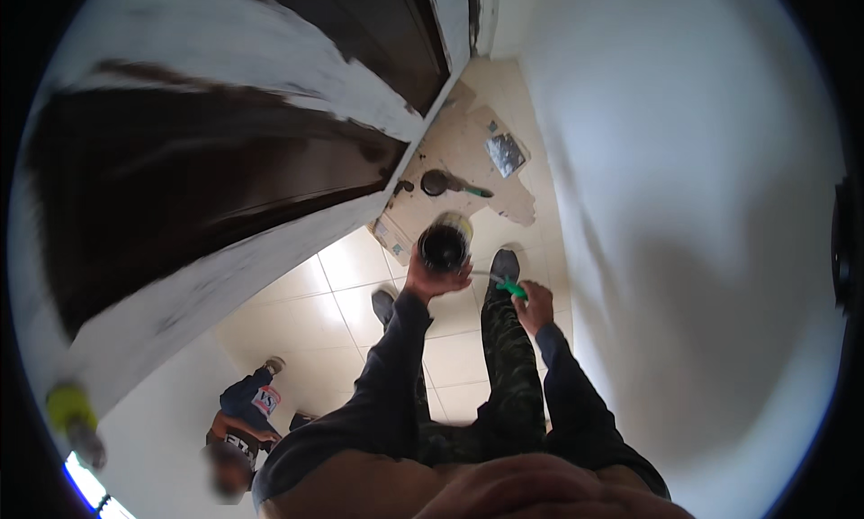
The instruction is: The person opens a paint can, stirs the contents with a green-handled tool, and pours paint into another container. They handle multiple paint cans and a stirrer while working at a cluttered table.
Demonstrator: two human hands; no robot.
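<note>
A paint can (444, 245) with a dark inside is held in my left hand (435, 279), whose fingers cup it from the near side. Dark paint-like stuff coats its opening. To the right, my right hand (536, 306) is closed round a green-handled tool (511, 288). A thin metal rod runs from that handle toward the can; its far end is too unclear to make out. Beyond the can, on the floor, lie a dark round container (435, 182) and a brush-like tool (472, 189) with a green handle end.
Stained cardboard (504, 195) covers part of the tiled floor (459, 361). A wall with dark brown panels (270, 154) and patchy white borders rises on the left. A white wall (684, 204) stands close on the right. At lower left is another person (245, 420).
</note>
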